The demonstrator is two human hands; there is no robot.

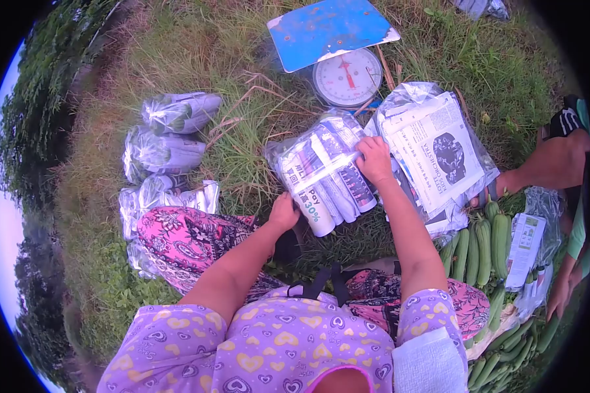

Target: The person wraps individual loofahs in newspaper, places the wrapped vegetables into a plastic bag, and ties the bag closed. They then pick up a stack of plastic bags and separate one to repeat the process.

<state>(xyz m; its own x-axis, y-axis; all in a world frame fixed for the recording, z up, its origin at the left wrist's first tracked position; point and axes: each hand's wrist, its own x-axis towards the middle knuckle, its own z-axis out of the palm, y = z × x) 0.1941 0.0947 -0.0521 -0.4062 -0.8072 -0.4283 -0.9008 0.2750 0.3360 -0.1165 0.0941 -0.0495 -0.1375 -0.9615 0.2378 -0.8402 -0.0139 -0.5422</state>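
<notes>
In the head view, a clear plastic bag (324, 171) packed with newspaper-wrapped rolls lies on the grass in front of me. Printed lettering on the paper shows through the plastic. My left hand (284, 211) is closed at the bag's lower left edge, its fingertips partly hidden. At the upper right side, my right hand (375, 160) has its fingers curled onto the plastic. Just right of that hand, a stack of newspaper sheets (432, 147) sits in another clear bag. Beyond the bundle stands a dial scale (347, 77) with a blue tray (331, 33).
Several plastic-wrapped bundles (167, 154) lie in a row at left. Long green vegetables (482, 249) lie at right, with more (514, 350) below. Another person's hand (558, 295) reaches near them; that person's leg (537, 167) borders the paper stack.
</notes>
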